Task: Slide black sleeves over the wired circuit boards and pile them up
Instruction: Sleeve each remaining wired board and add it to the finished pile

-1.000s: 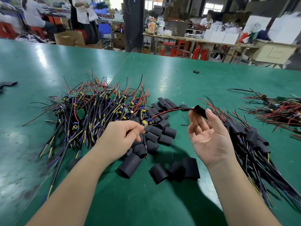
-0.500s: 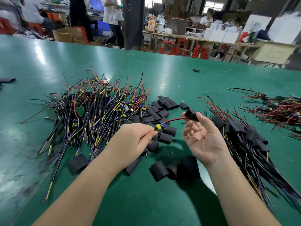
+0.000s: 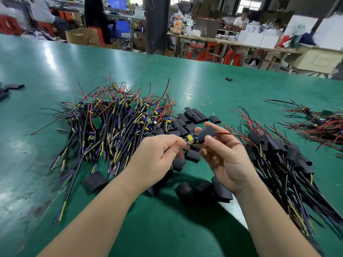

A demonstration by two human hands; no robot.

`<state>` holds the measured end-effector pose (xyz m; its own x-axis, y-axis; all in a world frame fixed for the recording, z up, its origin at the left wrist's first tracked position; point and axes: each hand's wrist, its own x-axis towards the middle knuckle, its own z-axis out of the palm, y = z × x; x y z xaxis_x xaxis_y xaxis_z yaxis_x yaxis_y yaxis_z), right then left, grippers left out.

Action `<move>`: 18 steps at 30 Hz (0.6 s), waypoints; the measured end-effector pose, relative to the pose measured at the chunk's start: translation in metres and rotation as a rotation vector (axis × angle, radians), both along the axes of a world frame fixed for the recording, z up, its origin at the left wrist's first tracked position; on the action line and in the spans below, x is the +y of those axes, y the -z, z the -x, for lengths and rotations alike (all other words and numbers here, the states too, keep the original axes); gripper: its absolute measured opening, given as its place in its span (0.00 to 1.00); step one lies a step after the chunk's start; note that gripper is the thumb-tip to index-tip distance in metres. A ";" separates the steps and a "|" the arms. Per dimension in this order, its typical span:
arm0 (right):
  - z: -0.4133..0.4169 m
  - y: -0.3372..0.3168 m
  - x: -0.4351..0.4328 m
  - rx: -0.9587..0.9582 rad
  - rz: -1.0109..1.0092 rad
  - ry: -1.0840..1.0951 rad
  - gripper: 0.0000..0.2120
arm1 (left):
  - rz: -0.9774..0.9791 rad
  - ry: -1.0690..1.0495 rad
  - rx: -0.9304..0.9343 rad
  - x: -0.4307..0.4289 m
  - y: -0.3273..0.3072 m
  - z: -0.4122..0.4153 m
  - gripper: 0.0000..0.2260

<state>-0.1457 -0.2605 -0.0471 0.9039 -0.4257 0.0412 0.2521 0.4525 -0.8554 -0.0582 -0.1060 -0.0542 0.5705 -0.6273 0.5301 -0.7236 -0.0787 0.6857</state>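
Over a glossy green bench [image 3: 55,67] in a cluttered workshop, the left hand [image 3: 157,158] pinches a circuit board [image 3: 191,142] while the right hand [image 3: 228,160] pinches a black sleeve [image 3: 207,134].

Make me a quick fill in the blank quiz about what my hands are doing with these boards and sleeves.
The left hand pinches a circuit board bearing a ____ component.
The right hand holds a sleeve coloured ____.
The table is ____.
Sleeved boards lie piled on the person's ____.
Answers: yellow, black, green, right.
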 end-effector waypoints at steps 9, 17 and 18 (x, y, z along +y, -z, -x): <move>0.000 -0.001 0.000 0.013 0.085 0.047 0.17 | 0.089 0.017 0.223 -0.001 0.000 -0.002 0.07; 0.006 -0.003 -0.004 -0.009 0.136 0.024 0.08 | 0.188 0.018 0.333 0.000 -0.001 -0.004 0.06; 0.006 -0.003 -0.003 0.004 0.140 0.019 0.09 | 0.187 0.017 0.331 0.000 -0.001 -0.004 0.05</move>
